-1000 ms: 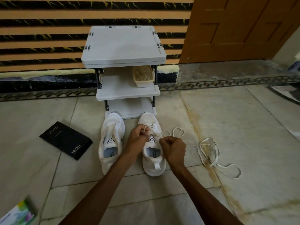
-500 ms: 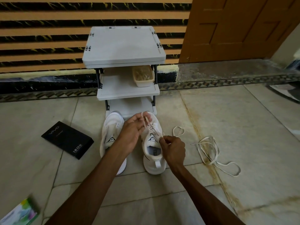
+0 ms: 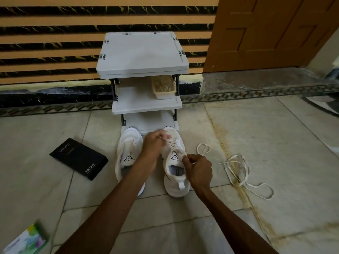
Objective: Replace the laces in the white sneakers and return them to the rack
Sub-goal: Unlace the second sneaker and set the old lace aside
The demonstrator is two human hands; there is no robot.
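Two white mesh sneakers w/ black triangular tongue logos, soles down on the pale tiled floor (image 3: 275, 143), directly in front of the grey three-shelf plastic rack (image 3: 143, 54). The left sneaker (image 3: 128, 154) and right sneaker (image 3: 175, 173) lie side by side, just apart. Long axes approx. parallel, running near-to-far: toes point away from the person at the rack's bottom shelf, heels toward the camera. Right sneaker shows a heel pull-tab and white lacing across the forefoot; the left sneaker is partly covered by the left forearm.

Left hand (image 3: 154, 143): motion-blurred, fingers curled over the right sneaker's toe-end lacing; whether it grips a lace cannot be told. Right hand (image 3: 199, 169): fingers curled, thumb and fingertips pinching the right sneaker at the right edge of its tongue.

A thin white lace loop (image 3: 202, 149) lies on the floor just right of the right sneaker. A loose off-white flat shoelace (image 3: 238, 169) is tangled farther right. Also: black rectangular cardboard box (image 3: 78, 158) left of the sneakers; beige plastic basket (image 3: 163, 87) on the rack's middle shelf, right side; green-and-white printed packet (image 3: 25, 241) at bottom left; brown wooden door (image 3: 266, 33) at upper right.
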